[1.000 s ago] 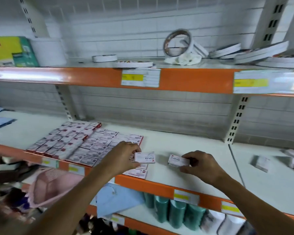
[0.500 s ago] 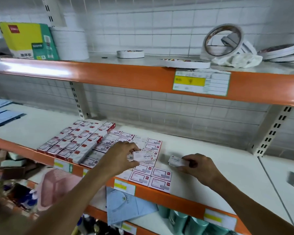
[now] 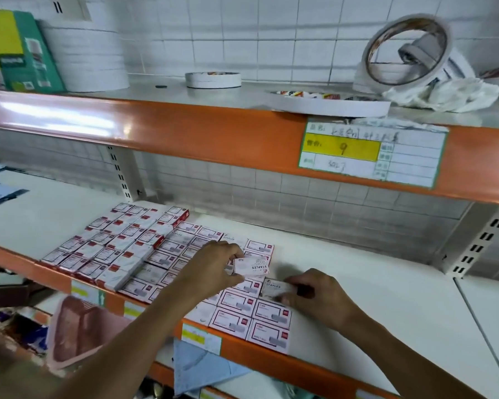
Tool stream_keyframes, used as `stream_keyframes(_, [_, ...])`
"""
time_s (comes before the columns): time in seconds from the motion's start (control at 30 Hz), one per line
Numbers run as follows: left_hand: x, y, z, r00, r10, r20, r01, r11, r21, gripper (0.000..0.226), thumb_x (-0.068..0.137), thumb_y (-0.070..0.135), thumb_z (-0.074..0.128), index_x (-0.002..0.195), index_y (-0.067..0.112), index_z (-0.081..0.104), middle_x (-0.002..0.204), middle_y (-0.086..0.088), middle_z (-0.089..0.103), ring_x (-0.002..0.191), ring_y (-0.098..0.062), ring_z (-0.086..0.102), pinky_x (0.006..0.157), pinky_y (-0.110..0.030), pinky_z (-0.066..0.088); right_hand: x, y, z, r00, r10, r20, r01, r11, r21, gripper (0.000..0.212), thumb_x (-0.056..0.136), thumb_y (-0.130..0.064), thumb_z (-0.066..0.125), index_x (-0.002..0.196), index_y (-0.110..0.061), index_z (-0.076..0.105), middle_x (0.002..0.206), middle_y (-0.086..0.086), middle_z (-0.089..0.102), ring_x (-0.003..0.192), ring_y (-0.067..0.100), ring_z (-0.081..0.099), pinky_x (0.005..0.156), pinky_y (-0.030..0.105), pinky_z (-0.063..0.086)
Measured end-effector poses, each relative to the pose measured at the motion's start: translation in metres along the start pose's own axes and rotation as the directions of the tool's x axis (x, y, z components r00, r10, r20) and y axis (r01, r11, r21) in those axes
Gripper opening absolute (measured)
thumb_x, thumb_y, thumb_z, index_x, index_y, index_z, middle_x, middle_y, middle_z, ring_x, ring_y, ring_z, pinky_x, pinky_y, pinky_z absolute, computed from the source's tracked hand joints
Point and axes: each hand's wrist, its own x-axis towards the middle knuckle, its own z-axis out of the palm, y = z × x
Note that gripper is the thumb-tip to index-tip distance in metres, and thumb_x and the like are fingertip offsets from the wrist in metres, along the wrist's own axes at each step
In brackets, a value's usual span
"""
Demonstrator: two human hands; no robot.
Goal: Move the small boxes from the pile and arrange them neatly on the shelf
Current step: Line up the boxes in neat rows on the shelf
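White card, red trim: the arranged boxes (image 3: 167,251) lie flat in rows on the middle shelf (image 3: 372,283), taken here as the landmark.

Change since half a second ago: your view has come closer and lower over the shelf. Your hands have barely shifted along the right edge of the rows; each has kept its box.

Item, left hand (image 3: 211,272): your fingers and thumb pinch one staples box (image 3: 251,266), lifted just above the right-hand rows, its printed face toward you.

Item, right hand (image 3: 317,296): your curled fingers hold a second staples box (image 3: 277,288) by its end, low at the right edge of the rows; whether it touches the shelf cannot be told.

Surface: pale shelf board with an orange front lip, bare board to the right of the rows.

Above the shelf: an upper shelf (image 3: 185,131) with an orange lip, a yellow price label (image 3: 369,154), tape rolls (image 3: 406,50), and a green and yellow pack (image 3: 18,53).

Behind the shelf: a white tiled wall (image 3: 271,38).

Below the shelf: a pink basket (image 3: 78,329) and blue paper (image 3: 202,367).
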Motion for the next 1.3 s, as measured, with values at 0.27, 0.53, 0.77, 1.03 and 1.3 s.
stream_keyframes(0.27, [0.012,0.005,0.01,0.998,0.05,0.033,-0.05,0.999,-0.001,0.046,0.078,0.036,0.08,0.12,0.029,0.063,0.112,0.008,0.064,0.107,-0.01,0.054,0.091,-0.031,0.048,0.0,-0.007,-0.004,0.996,-0.085,0.011,0.085,0.996,-0.007,0.031,0.083,-0.062,0.064,0.097,-0.038,0.076,0.092,-0.013,0.061,0.089,-0.002,0.058,0.073,0.011,0.046])
stream_keyframes(0.53, [0.037,0.014,0.003,0.962,0.23,0.149,-0.225,0.973,-0.049,0.047,0.083,0.032,0.076,0.127,0.03,0.058,0.12,0.01,0.056,0.109,-0.006,0.052,0.093,-0.024,0.044,0.028,-0.041,-0.024,0.999,0.036,-0.023,-0.031,0.982,0.187,0.035,0.087,-0.06,0.06,0.105,-0.034,0.073,0.096,-0.016,0.072,0.089,0.002,0.066,0.076,0.019,0.052])
stream_keyframes(0.77, [0.065,0.016,0.0,0.917,0.352,0.187,-0.32,0.93,-0.181,0.046,0.084,0.028,0.076,0.126,0.034,0.059,0.116,0.017,0.056,0.102,0.004,0.054,0.085,-0.011,0.041,0.039,-0.057,-0.027,0.985,0.171,0.032,-0.172,0.922,0.348,0.023,0.086,-0.039,0.073,0.106,-0.028,0.072,0.085,-0.003,0.075,0.074,0.007,0.068,0.068,0.021,0.051])
stream_keyframes(1.03, [0.065,0.015,0.006,0.921,0.323,0.216,-0.281,0.938,-0.204,0.053,0.081,0.045,0.074,0.129,0.036,0.053,0.121,0.019,0.055,0.1,0.005,0.056,0.084,-0.022,0.05,0.026,-0.045,-0.02,0.922,0.384,-0.051,-0.257,0.706,0.66,0.023,0.084,-0.008,0.069,0.105,-0.019,0.07,0.082,0.019,0.069,0.07,0.025,0.065,0.07,0.034,0.058])
stream_keyframes(1.3, [0.065,0.026,0.032,0.924,0.334,0.189,-0.305,0.938,-0.164,0.045,0.077,0.054,0.072,0.112,0.028,0.063,0.105,0.011,0.068,0.094,-0.006,0.063,0.082,-0.035,0.055,0.022,-0.045,-0.004,0.833,0.529,-0.162,-0.268,0.642,0.718,0.029,0.079,-0.007,0.074,0.106,-0.012,0.064,0.08,0.017,0.071,0.068,0.026,0.07,0.074,0.039,0.062])
